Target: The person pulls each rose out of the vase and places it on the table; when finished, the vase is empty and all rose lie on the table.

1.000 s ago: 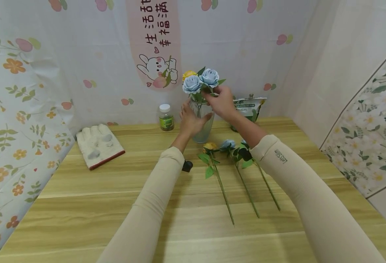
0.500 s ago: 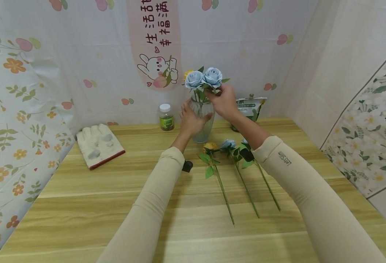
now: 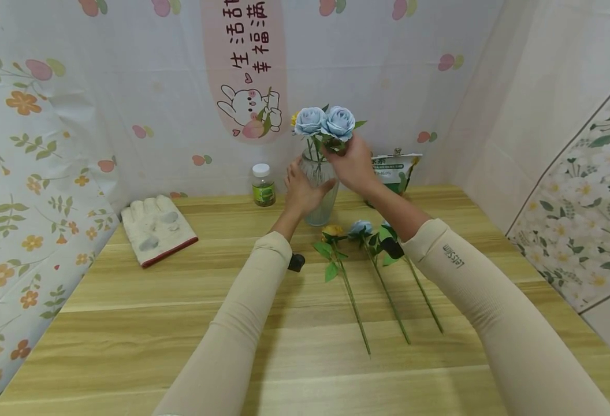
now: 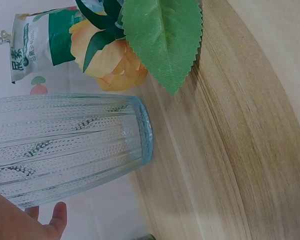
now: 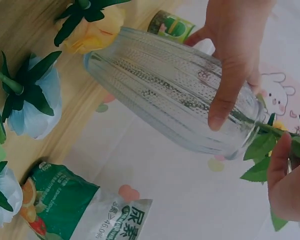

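Observation:
A ribbed clear glass vase (image 3: 326, 212) stands upright at the back of the table. My left hand (image 3: 304, 193) grips its side, the thumb across the front in the right wrist view. At the vase's mouth, my right hand (image 3: 354, 164) pinches the green stem of a blue rose (image 3: 339, 123) just below the bloom. Beside that bloom is another blue rose (image 3: 309, 121), with a yellow rose (image 3: 294, 119) mostly hidden behind. In front of the vase lie a yellow rose (image 3: 332, 232), a blue rose (image 3: 360, 227) and another stem (image 3: 423, 289), its bloom partly covered by my right arm.
A small white-capped jar (image 3: 263, 186) stands left of the vase. Behind my right wrist is a green and white packet (image 3: 390, 170), closed with a clip. A white glove (image 3: 157, 230) lies at the left. Patterned cloth (image 3: 170, 104) hangs close behind the table.
My right hand and the blue rose it holds have shifted slightly to the right. The yellow bloom in the vase is now more hidden. My left hand stays on the vase.

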### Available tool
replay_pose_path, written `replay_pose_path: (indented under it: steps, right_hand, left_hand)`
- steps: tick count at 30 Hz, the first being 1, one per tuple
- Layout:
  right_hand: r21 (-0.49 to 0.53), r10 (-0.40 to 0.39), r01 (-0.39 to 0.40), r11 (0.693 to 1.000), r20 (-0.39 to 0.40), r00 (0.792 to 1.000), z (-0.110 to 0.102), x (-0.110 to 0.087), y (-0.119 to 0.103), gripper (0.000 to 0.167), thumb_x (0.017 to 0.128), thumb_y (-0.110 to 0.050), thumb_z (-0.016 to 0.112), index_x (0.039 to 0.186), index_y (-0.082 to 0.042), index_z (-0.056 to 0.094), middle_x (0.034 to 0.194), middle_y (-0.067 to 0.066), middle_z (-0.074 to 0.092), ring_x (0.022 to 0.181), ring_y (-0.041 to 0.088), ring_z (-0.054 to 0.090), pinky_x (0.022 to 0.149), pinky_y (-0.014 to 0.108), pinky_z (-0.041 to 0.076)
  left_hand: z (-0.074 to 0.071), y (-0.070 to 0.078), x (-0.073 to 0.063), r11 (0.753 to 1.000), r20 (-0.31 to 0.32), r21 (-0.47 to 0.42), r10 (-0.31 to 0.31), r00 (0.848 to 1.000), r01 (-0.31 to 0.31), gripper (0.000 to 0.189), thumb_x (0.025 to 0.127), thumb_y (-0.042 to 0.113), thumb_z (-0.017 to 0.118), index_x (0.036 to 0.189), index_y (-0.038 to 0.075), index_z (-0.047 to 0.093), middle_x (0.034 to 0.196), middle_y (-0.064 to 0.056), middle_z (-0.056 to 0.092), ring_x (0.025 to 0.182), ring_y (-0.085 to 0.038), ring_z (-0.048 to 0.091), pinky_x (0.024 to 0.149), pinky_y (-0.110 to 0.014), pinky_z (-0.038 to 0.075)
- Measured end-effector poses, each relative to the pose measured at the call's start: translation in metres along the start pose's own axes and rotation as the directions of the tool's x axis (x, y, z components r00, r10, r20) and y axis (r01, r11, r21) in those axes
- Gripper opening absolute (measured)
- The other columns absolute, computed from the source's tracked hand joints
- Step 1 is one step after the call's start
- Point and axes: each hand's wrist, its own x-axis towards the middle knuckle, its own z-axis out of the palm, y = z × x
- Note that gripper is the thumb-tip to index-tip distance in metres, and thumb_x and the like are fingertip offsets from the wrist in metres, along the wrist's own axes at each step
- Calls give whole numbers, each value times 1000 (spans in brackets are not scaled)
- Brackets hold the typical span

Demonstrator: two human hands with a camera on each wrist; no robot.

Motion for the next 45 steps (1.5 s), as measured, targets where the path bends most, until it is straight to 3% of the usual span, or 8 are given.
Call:
replay_pose_path:
  steps: [5, 16, 24, 29, 35, 45]
  right_hand:
    - [-39, 6, -7, 999, -21, 1000, -1, -1, 3, 34, 92, -10, 69, 122, 3, 61, 114, 19, 67, 101, 31, 66, 84, 40, 53]
    - [47, -65, 72, 996, -148, 987, -2, 1, 5, 35, 89, -7, 73, 120, 4, 60, 109, 20, 69, 95, 32, 68, 82, 37, 54]
    - [-46, -101, 98, 994, -71, 992, -4, 0, 3, 47, 86, 2, 73, 129, 4, 56, 111, 22, 68, 93, 33, 69, 81, 41, 55]
    - [-107, -113, 105, 989, -62, 992, -6, -2, 5, 37, 90, 0, 69, 125, 4, 58, 108, 20, 68, 94, 32, 68, 81, 43, 54]
    - [-106, -133, 125, 986, -69, 989, -8, -2, 5, 30, 93, -3, 68, 120, 6, 59, 105, 23, 68, 93, 35, 67, 82, 44, 53]
    - [-162, -192, 180, 970, -64, 979, -13, -4, 10, 23, 98, -10, 62, 113, 6, 58, 93, 22, 65, 75, 31, 60, 69, 37, 46]
  left_hand:
    - [0, -1, 0, 1000, -1, -3, 4, 1000, -4, 102, 80, 59, 74, 152, 19, 14, 153, -10, 26, 136, -33, 30, 102, -52, 37]
    - [0, 0, 0, 999, -10, -30, 14, 1000, -15, 102, 80, 57, 76, 151, 16, 16, 153, -11, 27, 136, -33, 30, 103, -52, 36]
    - [-1, -1, 0, 1000, -8, -18, 12, 1000, -12, 103, 79, 61, 74, 151, 16, 16, 153, -11, 27, 135, -34, 31, 100, -52, 38]
    - [-1, -1, 0, 1000, -6, -21, 11, 1000, -11, 105, 78, 64, 73, 152, 16, 16, 154, -12, 26, 136, -34, 30, 102, -52, 37]
    - [-2, 0, -1, 999, 3, -35, 11, 1000, -11, 106, 78, 64, 73, 153, 16, 14, 154, -12, 25, 137, -34, 29, 103, -53, 36]
    - [-1, 0, -1, 998, 11, -56, 17, 1000, -16, 102, 81, 56, 75, 153, 18, 14, 154, -11, 25, 138, -35, 27, 105, -54, 33]
